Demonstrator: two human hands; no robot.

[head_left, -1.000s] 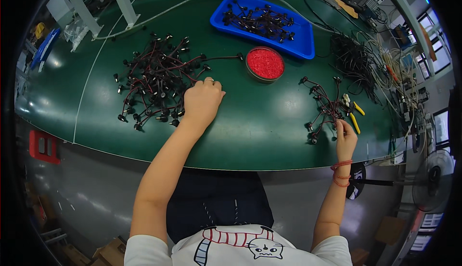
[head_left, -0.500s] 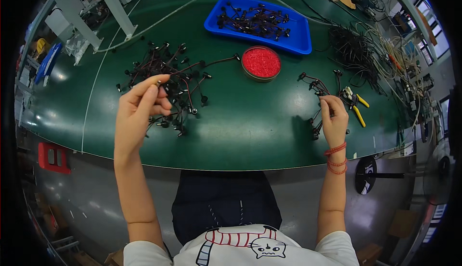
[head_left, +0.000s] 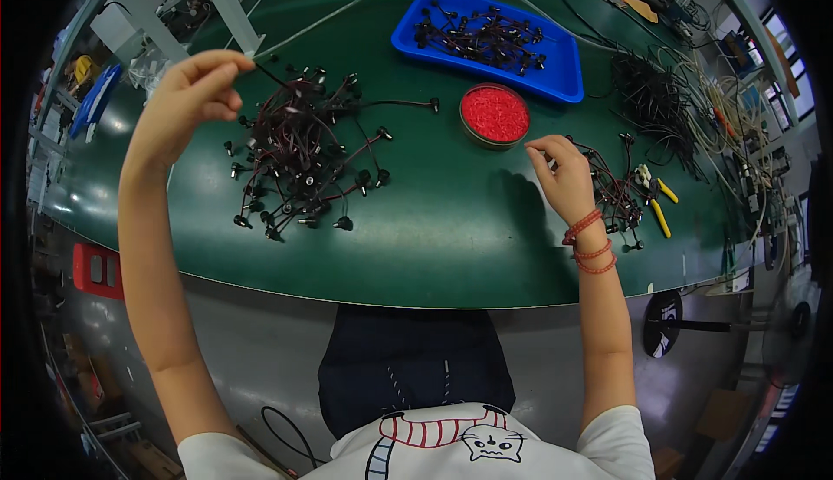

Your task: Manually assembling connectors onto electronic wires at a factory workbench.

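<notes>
My left hand point(head_left: 195, 89) is raised at the left, thumb and forefinger pinched on the end of a dark thin cable point(head_left: 273, 75). That cable runs down to a tangled pile of short dark red and black cables point(head_left: 299, 146) with black and silver connector ends; its middle is blurred. My right hand point(head_left: 562, 176) hovers just below a round tub point(head_left: 469, 135) filled with small red pieces point(head_left: 495, 114). Its thumb and forefinger are slightly apart, and nothing shows between them. Behind the right hand lies a smaller heap of similar cables point(head_left: 620, 193).
At the back stands a blue tray point(head_left: 568, 59) with more cables in it. Yellow-handled pliers point(head_left: 661, 218) lie at the right, near a black cable bundle point(head_left: 646, 89). Grey posts point(head_left: 227, 7) rise at the back left. A red stool point(head_left: 97, 270) stands below the green table point(head_left: 416, 246).
My left hand has moved left and farther back, drawing a cable taut from the pile. My right hand has left the right heap and shifted left toward the round tub. The view has shifted slightly.
</notes>
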